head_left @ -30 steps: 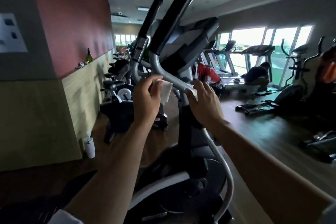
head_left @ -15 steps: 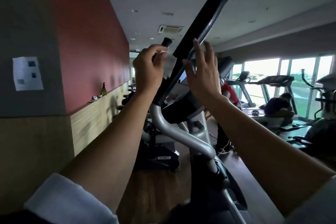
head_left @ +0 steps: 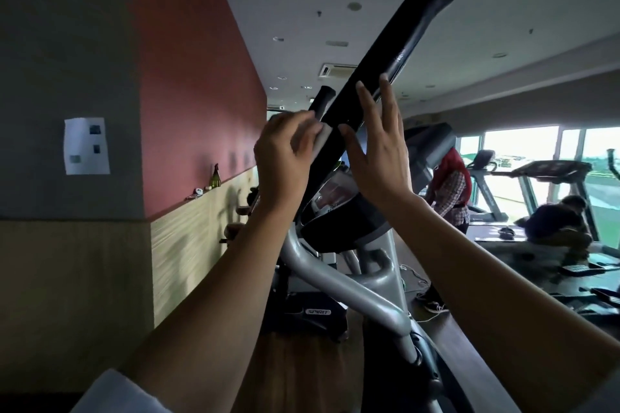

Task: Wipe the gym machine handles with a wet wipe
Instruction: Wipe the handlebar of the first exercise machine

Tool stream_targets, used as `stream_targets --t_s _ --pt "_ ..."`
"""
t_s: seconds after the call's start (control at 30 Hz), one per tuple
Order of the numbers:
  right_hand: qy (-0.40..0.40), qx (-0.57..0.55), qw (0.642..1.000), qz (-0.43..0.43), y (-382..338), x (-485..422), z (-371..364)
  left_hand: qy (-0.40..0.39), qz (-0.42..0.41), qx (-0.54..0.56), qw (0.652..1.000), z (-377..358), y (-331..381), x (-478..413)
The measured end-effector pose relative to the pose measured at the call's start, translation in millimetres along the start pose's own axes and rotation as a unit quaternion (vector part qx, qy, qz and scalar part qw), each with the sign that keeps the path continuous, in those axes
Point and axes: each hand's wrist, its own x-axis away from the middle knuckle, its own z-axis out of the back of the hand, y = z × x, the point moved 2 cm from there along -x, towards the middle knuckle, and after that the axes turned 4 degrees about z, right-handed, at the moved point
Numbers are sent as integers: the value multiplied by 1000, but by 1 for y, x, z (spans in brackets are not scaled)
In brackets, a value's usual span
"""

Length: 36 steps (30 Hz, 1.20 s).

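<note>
A long black padded handle (head_left: 399,47) of an elliptical machine slants up to the right in front of me. My left hand (head_left: 285,157) holds a white wet wipe (head_left: 320,139) against the handle's lower left side. My right hand (head_left: 379,151) is raised on the handle's right side with fingers straight, its fingertips lying against the black grip. A second black handle (head_left: 322,99) pokes up behind my left hand. The machine's console (head_left: 339,211) and silver frame tubes (head_left: 339,285) sit below my hands.
A red and wood-panelled wall (head_left: 188,111) runs along the left, with a green bottle (head_left: 215,178) on its ledge. More machines stand behind. Two people (head_left: 449,184) are at the right near treadmills (head_left: 550,178) and bright windows.
Both hands rose from the silver frame tube to the black upper handle, and the view tilted upward. In the last half second my hands kept their place against the handle.
</note>
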Motion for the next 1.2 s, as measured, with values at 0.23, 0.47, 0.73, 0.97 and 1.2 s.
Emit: stream_targets --t_s 0.23,0.47,0.73,0.97,1.2 --pt "13 -12 1000 -17 -3 2 -4 -70 -9 13 997 2 -6 7" --pt "34 -23 999 -31 -5 2 -5 -58 -17 64 996 2 -2 10" --pt "48 -80 991 -94 -5 1 -9 -40 -7 55 998 4 -3 -6" --pt "66 -110 983 -127 -8 -9 -6 -97 9 106 990 -18 3 -30" --pt "81 -128 981 -120 -2 -13 -6 -115 -26 78 990 -4 -7 -25"
